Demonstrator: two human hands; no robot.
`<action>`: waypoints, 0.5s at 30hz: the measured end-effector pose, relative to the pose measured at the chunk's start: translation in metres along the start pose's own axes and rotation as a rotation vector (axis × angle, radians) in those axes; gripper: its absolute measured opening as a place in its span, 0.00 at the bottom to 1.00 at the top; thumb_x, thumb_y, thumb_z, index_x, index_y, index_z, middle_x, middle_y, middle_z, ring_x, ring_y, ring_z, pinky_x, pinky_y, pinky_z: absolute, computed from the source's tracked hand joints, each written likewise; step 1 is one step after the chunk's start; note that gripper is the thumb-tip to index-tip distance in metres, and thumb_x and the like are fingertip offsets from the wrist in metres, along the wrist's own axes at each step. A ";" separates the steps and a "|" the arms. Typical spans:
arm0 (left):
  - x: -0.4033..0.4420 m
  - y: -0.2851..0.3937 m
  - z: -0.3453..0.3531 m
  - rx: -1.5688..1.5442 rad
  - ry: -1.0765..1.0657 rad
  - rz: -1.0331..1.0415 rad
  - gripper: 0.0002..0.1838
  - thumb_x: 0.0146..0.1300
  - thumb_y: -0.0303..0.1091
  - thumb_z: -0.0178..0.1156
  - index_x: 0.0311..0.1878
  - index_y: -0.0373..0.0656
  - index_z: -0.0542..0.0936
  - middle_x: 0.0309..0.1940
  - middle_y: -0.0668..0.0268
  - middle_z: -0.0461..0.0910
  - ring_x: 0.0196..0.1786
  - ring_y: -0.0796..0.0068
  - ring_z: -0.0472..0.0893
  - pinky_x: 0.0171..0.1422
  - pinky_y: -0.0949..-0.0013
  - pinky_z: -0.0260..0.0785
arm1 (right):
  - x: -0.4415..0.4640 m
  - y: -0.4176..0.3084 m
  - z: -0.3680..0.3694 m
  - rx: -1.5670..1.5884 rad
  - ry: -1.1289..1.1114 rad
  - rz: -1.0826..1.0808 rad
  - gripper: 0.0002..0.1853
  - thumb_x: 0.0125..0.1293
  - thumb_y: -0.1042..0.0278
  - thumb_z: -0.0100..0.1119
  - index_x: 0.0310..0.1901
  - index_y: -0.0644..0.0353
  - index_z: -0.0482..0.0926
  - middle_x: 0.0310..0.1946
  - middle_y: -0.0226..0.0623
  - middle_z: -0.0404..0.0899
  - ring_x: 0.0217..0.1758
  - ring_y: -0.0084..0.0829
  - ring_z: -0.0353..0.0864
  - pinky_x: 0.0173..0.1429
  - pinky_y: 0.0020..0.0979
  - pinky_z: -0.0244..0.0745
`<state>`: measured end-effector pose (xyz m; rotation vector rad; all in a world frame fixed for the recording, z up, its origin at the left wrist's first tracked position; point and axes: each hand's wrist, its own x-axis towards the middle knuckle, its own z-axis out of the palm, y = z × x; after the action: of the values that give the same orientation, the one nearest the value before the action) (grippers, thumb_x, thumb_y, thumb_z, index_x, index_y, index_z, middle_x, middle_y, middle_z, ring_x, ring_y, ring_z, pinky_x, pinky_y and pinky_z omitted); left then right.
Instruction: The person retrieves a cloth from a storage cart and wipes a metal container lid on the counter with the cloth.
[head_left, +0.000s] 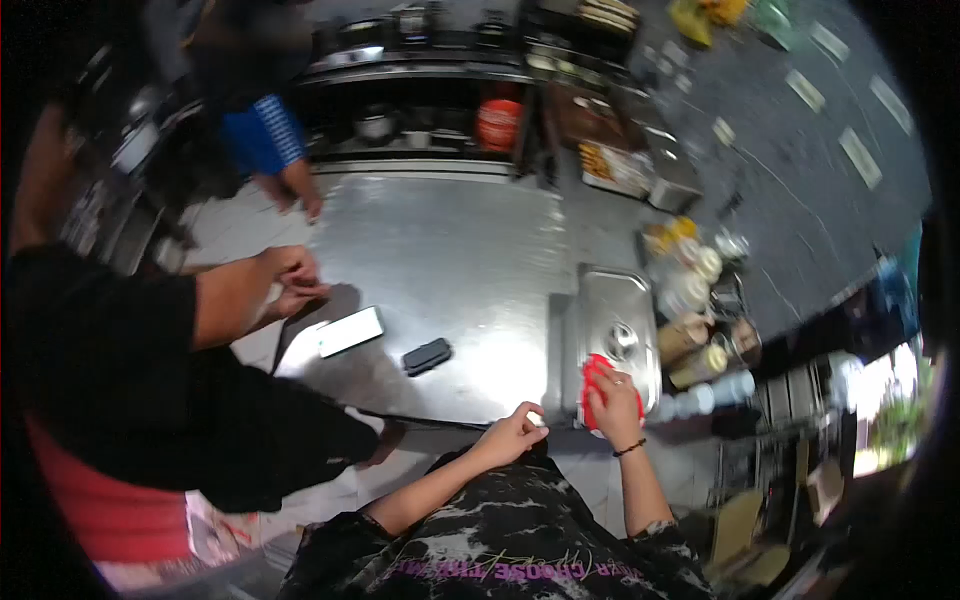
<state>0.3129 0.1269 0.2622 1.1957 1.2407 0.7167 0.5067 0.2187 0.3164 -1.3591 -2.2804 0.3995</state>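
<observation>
My right hand (pixel 616 404), with a dark bracelet at the wrist, presses a red cloth (pixel 590 376) against the near end of a steel pan lid (pixel 601 300). The lid has a round knob in its middle and lies at the counter's right side. My left hand (pixel 512 437) is at the near edge of the steel table (pixel 450 240), its fingers curled in. A small pale spot shows at its fingertips; I cannot make out what it is. Ahead of that hand lie a black case-like object (pixel 427 357) and a phone (pixel 351 332) with a bright screen.
A person in black (pixel 110 370) stands at the left, hands together over the table edge. Another person in blue shorts (pixel 262 135) is at the far left. Squeeze bottles (pixel 690 290) and cups stand right of the lid. Shelves with pots and a red container (pixel 499 122) are behind.
</observation>
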 end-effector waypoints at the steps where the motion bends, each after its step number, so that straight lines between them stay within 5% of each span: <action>1: 0.003 0.006 0.009 -0.035 -0.034 0.025 0.24 0.63 0.44 0.56 0.57 0.43 0.63 0.29 0.64 0.79 0.29 0.74 0.78 0.35 0.70 0.69 | -0.006 -0.002 -0.005 0.017 -0.006 -0.030 0.15 0.53 0.69 0.55 0.44 0.59 0.79 0.50 0.44 0.75 0.52 0.47 0.71 0.55 0.42 0.67; 5: 0.024 0.014 0.035 -0.151 -0.091 0.075 0.35 0.64 0.38 0.57 0.68 0.45 0.50 0.34 0.63 0.77 0.32 0.77 0.77 0.37 0.73 0.69 | -0.033 -0.002 -0.027 -0.042 -0.192 0.058 0.16 0.54 0.67 0.57 0.46 0.54 0.79 0.52 0.40 0.74 0.54 0.46 0.70 0.56 0.44 0.65; 10: 0.053 0.021 0.047 -0.178 -0.135 0.081 0.47 0.61 0.26 0.57 0.71 0.51 0.33 0.27 0.64 0.73 0.31 0.76 0.79 0.37 0.74 0.70 | -0.038 0.002 -0.024 -0.060 -0.185 0.085 0.15 0.55 0.67 0.56 0.46 0.52 0.80 0.54 0.38 0.73 0.55 0.45 0.69 0.56 0.44 0.65; 15: 0.053 0.025 0.052 -0.173 -0.079 0.069 0.46 0.59 0.21 0.54 0.71 0.51 0.35 0.25 0.63 0.73 0.28 0.75 0.78 0.35 0.73 0.70 | 0.001 0.019 -0.010 0.020 -0.159 0.027 0.13 0.57 0.70 0.55 0.45 0.55 0.80 0.54 0.35 0.73 0.52 0.44 0.70 0.53 0.40 0.67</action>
<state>0.3798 0.1681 0.2633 1.1173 1.0544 0.8039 0.5259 0.2287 0.3159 -1.3944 -2.3797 0.5559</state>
